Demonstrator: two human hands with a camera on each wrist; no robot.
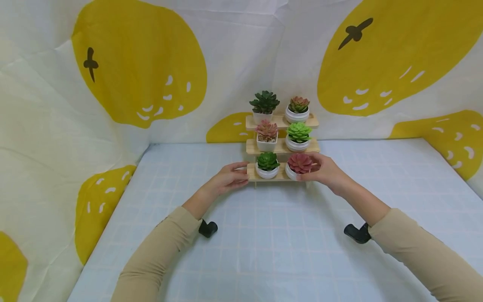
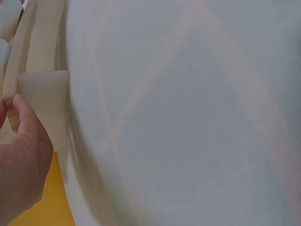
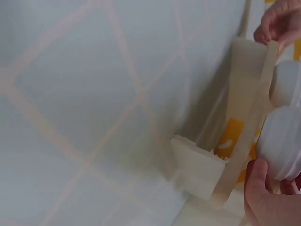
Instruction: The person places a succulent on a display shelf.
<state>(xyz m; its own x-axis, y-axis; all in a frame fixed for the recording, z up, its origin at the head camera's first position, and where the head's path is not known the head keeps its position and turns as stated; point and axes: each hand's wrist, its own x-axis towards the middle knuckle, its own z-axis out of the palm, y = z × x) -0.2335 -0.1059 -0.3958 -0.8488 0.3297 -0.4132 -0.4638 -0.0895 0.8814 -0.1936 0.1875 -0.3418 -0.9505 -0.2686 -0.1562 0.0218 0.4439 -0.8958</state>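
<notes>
A three-tier wooden plant stand (image 1: 250, 173) bears small potted succulents, two on each tier. At the left end of its lowest tier, my left hand (image 1: 229, 178) pinches the board; the left wrist view shows the thumb and a finger on the board's corner. My right hand (image 1: 327, 171) grips the white round pot of the pink succulent (image 1: 299, 162) at the right of that same tier. In the right wrist view, the thumb presses the side of this white pot (image 3: 283, 143), above the board. Beside it sits a dark green succulent (image 1: 267, 161) in a white pot.
On the middle tier stand a reddish succulent (image 1: 266, 131) and a bright green one (image 1: 299, 132). The top tier holds a dark green plant (image 1: 264, 102) and a red-green one (image 1: 299, 105). A lemon-print cloth (image 1: 241, 50) hangs behind the pale checked tablecloth (image 1: 264, 243).
</notes>
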